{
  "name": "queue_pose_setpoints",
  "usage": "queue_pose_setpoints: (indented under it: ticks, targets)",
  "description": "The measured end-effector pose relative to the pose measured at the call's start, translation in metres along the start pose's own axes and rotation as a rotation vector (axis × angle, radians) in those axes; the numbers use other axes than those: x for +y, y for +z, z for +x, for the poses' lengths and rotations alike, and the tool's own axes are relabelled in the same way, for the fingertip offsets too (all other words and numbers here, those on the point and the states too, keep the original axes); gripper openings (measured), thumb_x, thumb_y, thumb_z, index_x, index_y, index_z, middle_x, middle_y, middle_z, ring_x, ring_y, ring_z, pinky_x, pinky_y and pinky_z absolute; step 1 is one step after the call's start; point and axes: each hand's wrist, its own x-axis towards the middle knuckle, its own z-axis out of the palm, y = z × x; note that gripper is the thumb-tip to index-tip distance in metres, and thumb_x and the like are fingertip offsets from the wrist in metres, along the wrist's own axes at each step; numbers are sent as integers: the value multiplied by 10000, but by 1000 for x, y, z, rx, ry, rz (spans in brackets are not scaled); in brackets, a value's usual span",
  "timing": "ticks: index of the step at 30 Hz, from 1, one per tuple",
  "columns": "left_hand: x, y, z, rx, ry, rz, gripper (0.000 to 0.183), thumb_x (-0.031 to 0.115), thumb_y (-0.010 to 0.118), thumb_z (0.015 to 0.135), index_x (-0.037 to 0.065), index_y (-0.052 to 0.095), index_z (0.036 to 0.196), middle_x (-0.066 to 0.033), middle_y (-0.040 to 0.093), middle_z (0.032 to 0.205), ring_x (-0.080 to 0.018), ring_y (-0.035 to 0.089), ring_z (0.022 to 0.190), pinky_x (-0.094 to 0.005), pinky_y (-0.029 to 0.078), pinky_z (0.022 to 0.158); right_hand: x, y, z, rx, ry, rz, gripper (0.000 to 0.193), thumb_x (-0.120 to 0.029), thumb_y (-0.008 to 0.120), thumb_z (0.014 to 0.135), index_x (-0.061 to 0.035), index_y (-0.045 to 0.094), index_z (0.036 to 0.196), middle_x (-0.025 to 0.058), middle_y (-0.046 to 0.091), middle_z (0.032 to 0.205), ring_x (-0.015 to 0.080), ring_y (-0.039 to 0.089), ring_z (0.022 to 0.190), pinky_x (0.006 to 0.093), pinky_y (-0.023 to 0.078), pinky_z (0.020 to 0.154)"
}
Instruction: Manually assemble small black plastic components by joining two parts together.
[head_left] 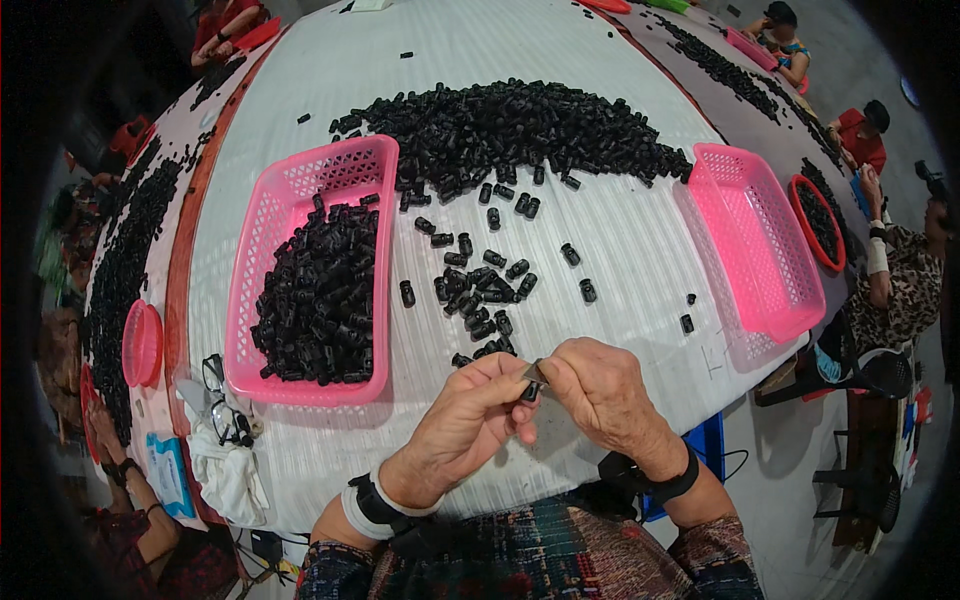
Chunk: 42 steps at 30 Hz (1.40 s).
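Patterned clothing (520, 550) fills six o'clock. Left hand (455, 430) pinches black part (530, 393), right hand (608, 398) grey sliver (534, 373). I see white table (350, 50), co-worker (862, 142) at two.

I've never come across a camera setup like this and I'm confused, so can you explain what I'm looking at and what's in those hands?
There's no machine here, just a person's bare hands. The one picture comes from a wide fisheye camera worn on their head, looking down, so straight edges bend; its left is the person's left.

On the white table lie a heap of small black parts and a looser cluster nearer the hands. The left pink basket holds many more, and the right pink basket stands opposite.

The left hand holds one black part. The right hand seems to pinch a thin grey piece beside it, too small to identify.
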Motion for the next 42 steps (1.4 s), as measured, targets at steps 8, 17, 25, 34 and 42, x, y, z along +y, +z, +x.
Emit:
queue_pose_setpoints:
  ticks: [8, 17, 25, 34, 42]
  targets:
    - [2, -2, 3, 38, 7, 15, 125, 139, 529, 867, 15, 527, 873, -46, 543, 742, -101, 506, 614, -269, 478, 528, 2, -6, 0, -21, -3, 79, 128, -141, 559, 802, -19, 550, 765, 104, 510, 632, 236, 521, 563, 335, 413, 484]
    - [4, 6, -5, -17, 8, 0, 172, 194, 520, 879, 27, 550, 905, -60, 588, 789, -114, 540, 637, -254, 457, 557, -26, -6, -1, 276, -248, -111, 535, -132, 765, 522, 4, 582, 1006, 87, 526, 804, 203, 510, 578, 291, 405, 470]
    - [1, 11, -11, -88, 81, -28, 137, 164, 526, 875, 28, 533, 894, -56, 582, 824, -122, 579, 659, -255, 498, 628, -33, 1, -6, 358, -416, -295, 405, -72, 715, 533, 17, 623, 917, 56, 533, 740, 165, 468, 533, 266, 369, 442]
    - [1, 12, -16, -82, 103, -15, 120, 155, 522, 877, 37, 534, 887, -47, 580, 821, -112, 559, 680, -262, 469, 626, -40, 0, -5, 378, -494, -316, 361, -33, 662, 512, 27, 632, 867, 54, 531, 734, 167, 479, 542, 273, 375, 454]
    - [0, 16, -16, -85, 124, 35, 163, 180, 524, 880, 23, 559, 905, -46, 578, 749, -108, 515, 642, -236, 403, 579, -43, -2, -5, 382, -461, -225, 372, -27, 684, 514, 28, 618, 877, 64, 533, 693, 184, 496, 517, 284, 376, 441]
